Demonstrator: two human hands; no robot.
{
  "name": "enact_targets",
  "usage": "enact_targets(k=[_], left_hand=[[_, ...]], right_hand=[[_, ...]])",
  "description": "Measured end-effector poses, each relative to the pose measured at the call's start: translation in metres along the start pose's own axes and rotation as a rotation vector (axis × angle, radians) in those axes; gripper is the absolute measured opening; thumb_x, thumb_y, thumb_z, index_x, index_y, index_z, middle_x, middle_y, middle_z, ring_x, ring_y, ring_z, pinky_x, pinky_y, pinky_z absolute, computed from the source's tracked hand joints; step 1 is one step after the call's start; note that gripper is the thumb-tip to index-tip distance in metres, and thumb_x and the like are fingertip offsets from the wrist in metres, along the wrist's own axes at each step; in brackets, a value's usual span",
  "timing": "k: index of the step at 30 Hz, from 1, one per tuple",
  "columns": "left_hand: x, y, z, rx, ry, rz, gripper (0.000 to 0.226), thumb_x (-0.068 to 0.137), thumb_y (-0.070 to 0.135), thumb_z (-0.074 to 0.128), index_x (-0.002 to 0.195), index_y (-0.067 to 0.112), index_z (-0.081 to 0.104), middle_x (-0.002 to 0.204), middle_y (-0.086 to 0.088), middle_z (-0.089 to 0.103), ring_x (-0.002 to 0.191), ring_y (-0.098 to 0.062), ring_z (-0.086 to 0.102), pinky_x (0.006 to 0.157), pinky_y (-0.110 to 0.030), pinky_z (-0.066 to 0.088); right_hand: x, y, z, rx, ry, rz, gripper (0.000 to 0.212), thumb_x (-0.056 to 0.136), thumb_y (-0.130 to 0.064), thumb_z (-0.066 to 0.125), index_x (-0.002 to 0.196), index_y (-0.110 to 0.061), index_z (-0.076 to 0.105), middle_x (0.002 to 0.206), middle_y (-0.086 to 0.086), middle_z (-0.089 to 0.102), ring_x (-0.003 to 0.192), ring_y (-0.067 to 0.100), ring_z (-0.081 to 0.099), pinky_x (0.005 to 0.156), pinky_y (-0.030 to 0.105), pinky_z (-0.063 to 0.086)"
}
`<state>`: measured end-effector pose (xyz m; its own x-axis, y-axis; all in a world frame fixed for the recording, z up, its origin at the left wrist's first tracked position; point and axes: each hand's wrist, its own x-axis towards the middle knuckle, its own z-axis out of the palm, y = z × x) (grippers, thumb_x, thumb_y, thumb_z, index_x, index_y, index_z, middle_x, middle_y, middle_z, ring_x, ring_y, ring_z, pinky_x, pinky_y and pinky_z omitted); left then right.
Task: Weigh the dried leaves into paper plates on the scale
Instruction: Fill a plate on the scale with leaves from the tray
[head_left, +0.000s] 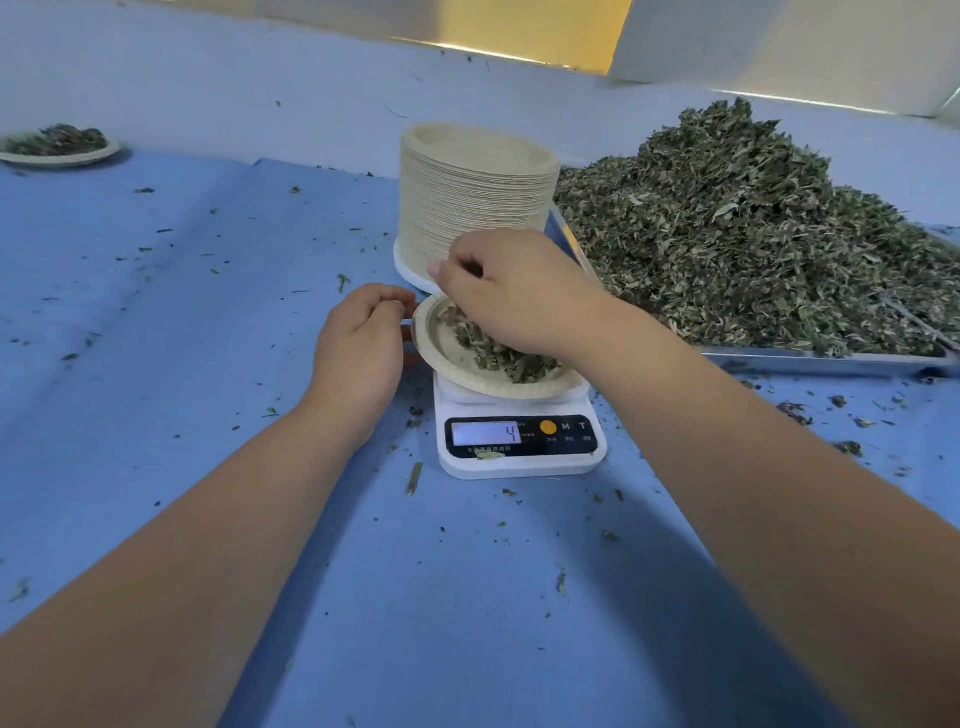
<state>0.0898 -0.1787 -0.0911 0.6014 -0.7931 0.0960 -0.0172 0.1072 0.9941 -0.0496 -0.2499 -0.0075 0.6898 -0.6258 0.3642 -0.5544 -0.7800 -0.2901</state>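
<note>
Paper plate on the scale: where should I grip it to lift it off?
Probably pinch the paper plate by its bare left rim, from the left: that edge overhangs the scale, the dried leaves lie rightward, and the left hand is beside it.

The scale (521, 457) has a lit display (485, 433) at the 9 o'clock side of its black front panel (524, 448), showing the single digit 4. At 3 o'clock from the display, past an orange button (548, 427), the white letters M and T stand on the same panel. Small print at 6 o'clock of the display and buttons is too fine to read.
</note>
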Motion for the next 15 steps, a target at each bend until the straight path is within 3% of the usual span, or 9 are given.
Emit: enact_targets(k=[6,10,15], left_hand=[[0.0,0.001,0.001,0.034,0.002,0.014,0.03,0.098,0.014,0.045,0.097,0.024,0.073,0.101,0.005,0.074,0.081,-0.004,0.072,0.062,-0.018,0.056],[-0.001,0.002,0.0,0.035,0.002,0.004,0.029,0.095,0.016,0.045,0.093,0.025,0.072,0.099,0.003,0.075,0.086,-0.013,0.074,0.074,-0.034,0.062],[-0.004,0.007,0.0,0.039,-0.006,-0.012,0.029,0.085,0.022,0.044,0.093,0.024,0.072,0.1,0.001,0.075,0.089,-0.017,0.074,0.085,-0.047,0.063]], right_hand=[[0.0,-0.005,0.005,-0.067,0.023,0.056,0.013,0.087,-0.026,0.055,0.082,-0.016,0.062,0.078,-0.002,0.065,0.077,0.017,0.058,0.064,0.031,0.047],[0.008,-0.007,-0.001,0.116,0.125,0.187,0.013,0.083,-0.026,0.057,0.084,-0.015,0.065,0.07,-0.006,0.063,0.068,0.01,0.057,0.062,0.026,0.045],[0.019,-0.005,-0.006,0.392,0.087,0.296,0.018,0.079,-0.011,0.053,0.087,0.001,0.065,0.065,-0.001,0.055,0.057,0.015,0.047,0.054,0.032,0.043]])
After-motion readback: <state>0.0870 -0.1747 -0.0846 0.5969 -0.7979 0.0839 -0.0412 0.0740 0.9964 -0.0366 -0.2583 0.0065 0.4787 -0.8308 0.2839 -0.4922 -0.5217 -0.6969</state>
